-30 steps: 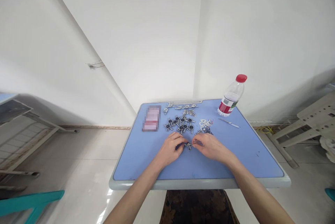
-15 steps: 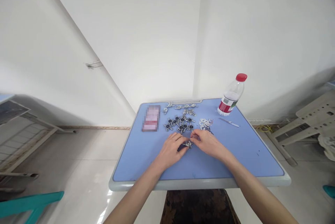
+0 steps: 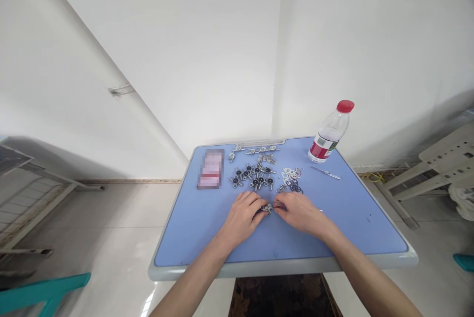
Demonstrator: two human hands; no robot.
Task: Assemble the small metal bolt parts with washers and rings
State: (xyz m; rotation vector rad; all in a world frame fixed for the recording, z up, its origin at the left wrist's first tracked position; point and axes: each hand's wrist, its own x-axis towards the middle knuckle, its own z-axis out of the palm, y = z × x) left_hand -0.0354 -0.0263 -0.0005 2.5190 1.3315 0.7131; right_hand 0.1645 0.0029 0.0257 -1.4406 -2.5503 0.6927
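Note:
A small silver metal fitting point(image 3: 267, 210) is pinched between the thumb and fingers of my left hand point(image 3: 241, 216), low over the table. Close to its right side, the thumb and fingers of my right hand point(image 3: 299, 212) are pressed together; anything between them is too small to make out. Just beyond the hands lies a cluster of metal fittings with round black centres point(image 3: 255, 175). Behind it are several plain silver fittings point(image 3: 267, 159). To the right are flat silver plates point(image 3: 291, 174), dark rings point(image 3: 295, 186) and tiny shiny pieces point(image 3: 282, 188).
The blue table point(image 3: 200, 238) has a raised pale edge. A pixelated flat rectangular object point(image 3: 211, 169) lies at its left. On the right stand a red-capped bottle point(image 3: 328, 140) and a thin pointed tool point(image 3: 326, 173). A white wall point(image 3: 222, 60) rises behind.
My right hand has moved down and slightly right, uncovering the tiny shiny pieces and dark rings. My left hand still grips the fitting, and the view has shifted a little.

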